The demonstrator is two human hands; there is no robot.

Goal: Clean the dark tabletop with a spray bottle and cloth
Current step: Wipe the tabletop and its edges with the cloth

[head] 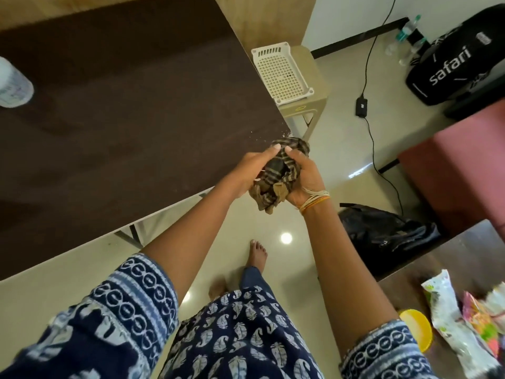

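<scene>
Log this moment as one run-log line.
hands: left hand and right hand both grip bunched striped cloth | position: off dark tabletop corner | spray bottle: on tabletop, untouched

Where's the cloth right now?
Head view, centre: the cloth is bunched between the left hand and right hand, held just off the near right corner of the dark tabletop, above the floor.
</scene>
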